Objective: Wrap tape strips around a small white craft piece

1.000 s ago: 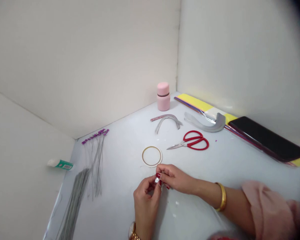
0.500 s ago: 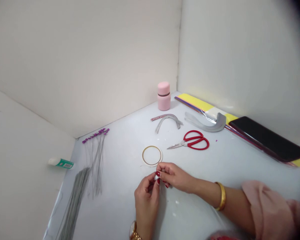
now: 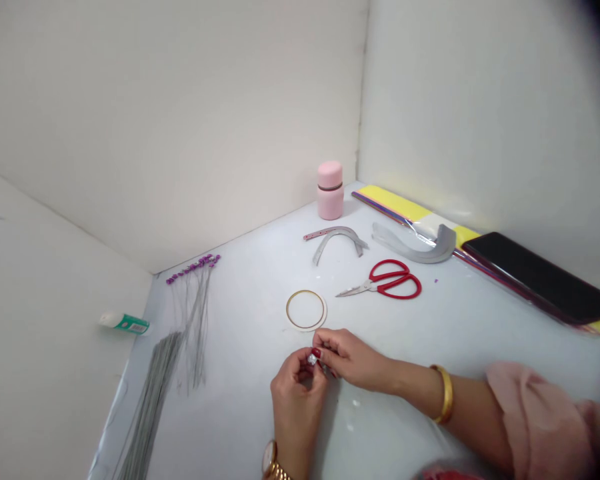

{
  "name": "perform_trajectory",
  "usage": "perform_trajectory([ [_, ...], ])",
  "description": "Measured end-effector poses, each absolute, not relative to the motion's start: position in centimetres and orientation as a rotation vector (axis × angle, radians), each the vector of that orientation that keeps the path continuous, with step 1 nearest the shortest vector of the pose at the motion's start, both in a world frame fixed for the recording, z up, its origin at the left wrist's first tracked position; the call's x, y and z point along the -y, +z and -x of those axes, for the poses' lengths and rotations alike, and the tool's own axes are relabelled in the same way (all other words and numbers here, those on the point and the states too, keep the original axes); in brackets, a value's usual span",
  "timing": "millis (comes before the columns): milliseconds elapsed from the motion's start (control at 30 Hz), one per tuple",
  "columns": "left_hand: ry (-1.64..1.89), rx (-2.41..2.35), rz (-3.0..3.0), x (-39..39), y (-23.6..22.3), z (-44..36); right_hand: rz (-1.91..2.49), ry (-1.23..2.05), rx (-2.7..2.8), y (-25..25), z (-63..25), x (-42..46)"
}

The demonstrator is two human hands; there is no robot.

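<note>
My left hand [image 3: 296,393] and my right hand [image 3: 353,359] meet low in the middle of the white table [image 3: 260,280]. Both pinch one tiny silvery piece [image 3: 312,359] between their fingertips; it is too small to name. The left wrist wears a gold watch [image 3: 273,461], the right wrist a gold bangle [image 3: 445,393]. Just beyond the fingers lies a thin gold ring [image 3: 306,310] flat on the table.
Red-handled scissors [image 3: 387,281] lie right of the ring. Behind them are curved grey strips [image 3: 337,239], a wider grey strip [image 3: 420,245], a pink jar [image 3: 329,190], coloured sheets [image 3: 395,205] and a black phone [image 3: 543,277]. At left lie wires with purple tips [image 3: 193,293], a wire bundle [image 3: 150,400] and a glue tube [image 3: 124,323].
Both hands have stayed together on the small piece, with slight finger shifts. The view has drifted a little.
</note>
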State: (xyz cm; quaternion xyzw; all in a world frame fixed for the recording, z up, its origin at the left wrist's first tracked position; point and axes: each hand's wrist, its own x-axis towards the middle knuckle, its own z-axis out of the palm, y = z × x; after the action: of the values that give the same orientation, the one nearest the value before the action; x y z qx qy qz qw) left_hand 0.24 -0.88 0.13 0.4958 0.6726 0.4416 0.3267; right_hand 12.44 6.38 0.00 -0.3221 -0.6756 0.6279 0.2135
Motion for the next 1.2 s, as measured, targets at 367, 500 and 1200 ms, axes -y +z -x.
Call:
perform_trajectory([
  [367,1.274,-1.616,-1.076,1.02,0.16,-0.1,0.864,1.796,1.819,-0.02,-12.41,-6.47],
  [500,1.338,-1.547,-0.916,0.95,0.11,-0.09,0.839,1.835,1.785,-0.11,-12.48,-6.5],
  [1200,1.385,-1.115,-0.339,0.63,0.02,0.13,0.721,2.16,1.441,-0.02,-12.18,-6.82],
])
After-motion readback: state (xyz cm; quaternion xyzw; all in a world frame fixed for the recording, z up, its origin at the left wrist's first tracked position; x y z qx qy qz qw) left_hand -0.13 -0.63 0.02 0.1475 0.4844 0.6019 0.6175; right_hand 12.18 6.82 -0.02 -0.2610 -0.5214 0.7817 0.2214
